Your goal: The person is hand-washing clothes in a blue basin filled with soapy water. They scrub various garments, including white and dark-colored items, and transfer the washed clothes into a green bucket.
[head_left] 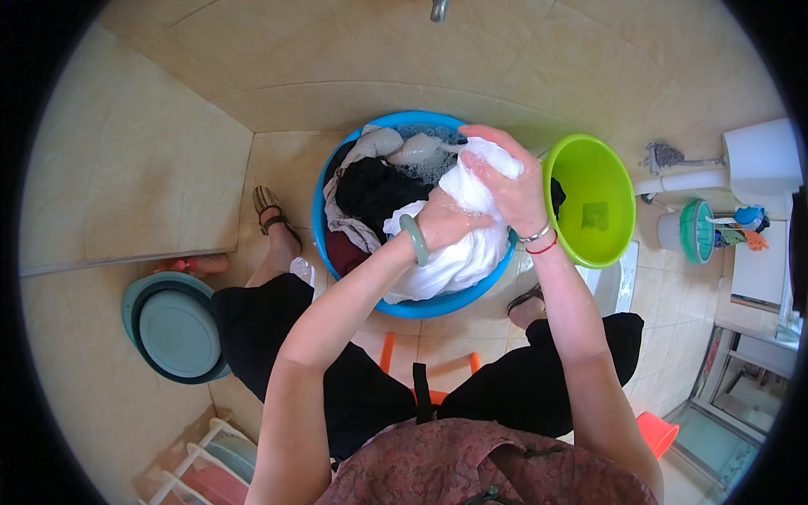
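Grey-green basin (178, 341): at the far left, beside the person's left knee and well apart from both hands.
Blue tub (433, 309): in the middle, between the person's feet, with clothes heaped inside and sudsy water (438, 168) showing along its far side.
Maroon cloth (343, 252): against the tub's near left wall, clear of the hands.
Light grey cloth (364, 153): draped along the tub's left and far left.
Black cloth (374, 189): bunched just right of the grey one, left of the left hand.
Left hand (450, 220): a green bangle (413, 241) at its wrist; it comes in from the lower left and lies across the middle of the white cloth, apparently closed around it, though some fingertips are hidden.
White cloth (450, 269): held over the right half of the tub; its long axis slants from a tight bunch at the far right down to a loose, wide mass nearer the person and to the left, which drapes toward the near rim.
Right hand (518, 189): farther out than the left and nearer the bunched end; its fingers curl over that bunch, gripping it, with the thumb on the side facing the left hand.
Lime-green bucket (613, 198): just right of the tub and right hand, touched by neither hand.
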